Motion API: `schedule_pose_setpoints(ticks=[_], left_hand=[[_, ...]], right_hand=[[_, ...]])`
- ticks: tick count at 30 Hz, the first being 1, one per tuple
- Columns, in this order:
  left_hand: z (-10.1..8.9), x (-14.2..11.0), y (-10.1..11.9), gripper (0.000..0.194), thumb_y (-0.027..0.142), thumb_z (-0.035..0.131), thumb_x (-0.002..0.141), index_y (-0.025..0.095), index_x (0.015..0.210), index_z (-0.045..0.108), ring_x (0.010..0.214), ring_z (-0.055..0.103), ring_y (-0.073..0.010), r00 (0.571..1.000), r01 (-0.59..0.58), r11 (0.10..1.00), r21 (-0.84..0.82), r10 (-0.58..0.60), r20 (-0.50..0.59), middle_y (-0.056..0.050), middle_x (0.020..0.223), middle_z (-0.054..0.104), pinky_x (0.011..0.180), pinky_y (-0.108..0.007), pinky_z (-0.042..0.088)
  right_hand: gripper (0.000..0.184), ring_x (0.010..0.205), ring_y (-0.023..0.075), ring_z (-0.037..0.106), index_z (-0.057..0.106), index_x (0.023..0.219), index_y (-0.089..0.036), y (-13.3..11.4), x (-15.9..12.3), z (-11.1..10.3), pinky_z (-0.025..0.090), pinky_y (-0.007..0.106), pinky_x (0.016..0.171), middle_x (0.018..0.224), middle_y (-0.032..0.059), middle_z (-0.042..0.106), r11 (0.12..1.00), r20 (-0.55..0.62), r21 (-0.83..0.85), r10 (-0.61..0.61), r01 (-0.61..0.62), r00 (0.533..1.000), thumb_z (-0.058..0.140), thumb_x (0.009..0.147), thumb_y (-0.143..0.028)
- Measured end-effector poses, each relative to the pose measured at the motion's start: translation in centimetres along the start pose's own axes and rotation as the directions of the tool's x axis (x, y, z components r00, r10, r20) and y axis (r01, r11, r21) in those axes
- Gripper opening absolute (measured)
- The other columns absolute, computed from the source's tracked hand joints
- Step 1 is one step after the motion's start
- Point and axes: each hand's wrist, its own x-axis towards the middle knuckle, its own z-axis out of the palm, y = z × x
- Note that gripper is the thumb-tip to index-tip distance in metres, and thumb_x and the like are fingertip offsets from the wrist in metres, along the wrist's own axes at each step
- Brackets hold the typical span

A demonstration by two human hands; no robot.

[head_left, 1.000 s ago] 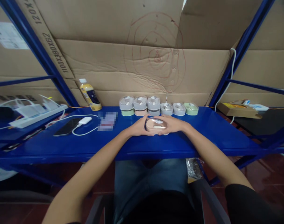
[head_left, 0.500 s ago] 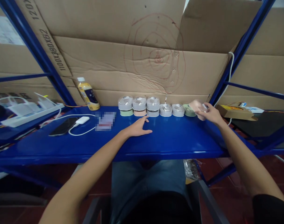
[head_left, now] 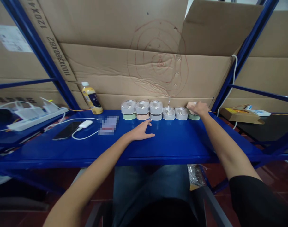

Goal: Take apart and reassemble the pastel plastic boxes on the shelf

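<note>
My right hand (head_left: 201, 108) grips a peach-coloured lidded container (head_left: 191, 106) on top of a green container (head_left: 194, 116) at the right end of a row. Its fingers partly hide the peach one. My left hand (head_left: 142, 130) rests on the blue table with fingers apart, holding nothing, just in front of the stacks. Left of the green container stand two single grey containers (head_left: 181, 113) with clear lids. Further left are three stacks of two: grey over grey (head_left: 155, 110), grey over peach (head_left: 142, 116) and grey over green (head_left: 129, 116).
On the left of the blue table (head_left: 172, 145) are a yellow drink bottle (head_left: 93, 99), a phone (head_left: 67, 130), a white charger (head_left: 86, 124) with cable and a blurred packet (head_left: 109, 125). A power strip (head_left: 37, 119) lies far left. An open cardboard box (head_left: 241, 115) sits right; cardboard (head_left: 106, 67) walls the back.
My right hand has moved left with the peach container, bringing it from beside the green container to on top of it. My left hand stays in place. The view has shifted slightly.
</note>
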Motion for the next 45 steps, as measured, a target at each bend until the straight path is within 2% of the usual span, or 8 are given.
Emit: schedule_pose_setpoints(ticks=[4,7,13,19,23,27,35,45], left_hand=[[-0.1,0.1,0.2,0.091,0.061,0.078,0.082,0.016,0.154,0.045,0.135,0.061,-0.0381,1.0,-0.022,1.0,-0.003,0.022,-0.009,-0.02,0.143,0.062,0.115,-0.053,0.048],[-0.1,0.1,0.2,0.088,0.06,0.078,0.082,0.017,0.152,0.046,0.133,0.062,-0.0379,1.0,-0.023,1.0,0.002,0.023,-0.017,-0.019,0.142,0.064,0.114,-0.053,0.049],[0.0,0.0,0.1,0.085,0.06,0.077,0.083,0.017,0.15,0.048,0.132,0.062,-0.0374,0.999,-0.04,0.999,0.004,0.04,-0.023,-0.019,0.141,0.063,0.115,-0.053,0.048],[0.2,0.1,-0.3,0.084,0.06,0.078,0.083,0.017,0.15,0.049,0.131,0.063,-0.0367,0.998,-0.06,0.998,0.003,0.06,-0.032,-0.018,0.139,0.064,0.114,-0.053,0.05],[0.3,0.2,-0.3,0.09,0.061,0.08,0.082,0.018,0.154,0.046,0.129,0.064,-0.0368,0.997,-0.046,0.999,-0.019,0.044,-0.06,-0.018,0.138,0.066,0.114,-0.055,0.05],[0.2,0.0,0.2,0.115,0.065,0.091,0.068,0.016,0.159,0.04,0.135,0.061,-0.0414,0.998,-0.005,0.997,-0.074,0.001,-0.057,-0.022,0.147,0.06,0.116,-0.059,0.049],[-0.2,-0.2,1.7,0.133,0.054,0.101,0.059,0.019,0.166,0.031,0.148,0.051,-0.0424,0.985,-0.167,0.953,-0.255,0.147,-0.094,-0.026,0.162,0.047,0.123,-0.062,0.041],[-0.2,-0.2,1.1,0.042,0.05,0.084,0.085,0.028,0.121,0.082,0.139,0.06,-0.035,0.968,-0.252,0.963,-0.096,0.249,-0.04,-0.011,0.15,0.061,0.123,-0.055,0.042]], right_hand=[[0.092,0.132,0.0509,0.058,0.057,0.144,-0.003,-0.6,-1.9,-0.2,0.045,0.061,0.107,0.142,0.0391,0.056,0.996,-0.133,-0.027,0.076,-0.08,0.988,0.07,0.084,-0.072],[0.077,0.139,0.0526,0.049,0.053,0.144,-0.001,-2.0,-4.5,-0.3,0.039,0.066,0.11,0.152,0.0396,0.048,0.986,-0.308,-0.072,-0.164,0.149,0.937,0.053,0.098,-0.062],[0.077,0.162,0.0432,0.026,0.044,0.159,-0.011,-7.0,-10.1,2.2,0.027,0.057,0.129,0.174,0.0237,0.032,0.612,0.053,-0.034,-0.789,0.79,0.613,0.058,0.097,-0.054],[0.068,0.149,0.0495,0.045,0.061,0.142,-0.017,-7.4,-13.8,3.1,0.034,0.069,0.122,0.151,0.0233,0.06,0.641,0.123,0.139,-0.767,0.755,0.629,0.068,0.091,-0.062],[0.081,0.131,0.0522,0.059,0.067,0.129,-0.018,-6.4,-14.9,1.8,0.046,0.071,0.108,0.13,0.0256,0.069,0.739,-0.033,0.147,-0.66,0.657,0.75,0.064,0.084,-0.084],[0.1,0.117,0.0528,0.068,0.065,0.133,-0.014,-7.0,-15.6,0.9,0.055,0.064,0.094,0.12,0.0284,0.072,0.855,0.198,0.142,-0.519,0.5,0.831,0.075,0.068,-0.089],[0.103,0.127,0.0402,0.066,0.044,0.159,-0.017,-8.0,-16.8,-0.5,0.054,0.054,0.105,0.145,0.0203,0.065,0.449,0.123,0.519,-0.881,0.727,0.456,0.085,0.074,-0.058],[0.081,0.114,0.0332,0.072,0.057,0.147,-0.022,-3.6,-11.7,0.5,0.057,0.053,0.103,0.13,0.0138,0.073,0.61,0.15,0.674,-0.665,0.416,0.732,0.082,0.08,-0.059]])
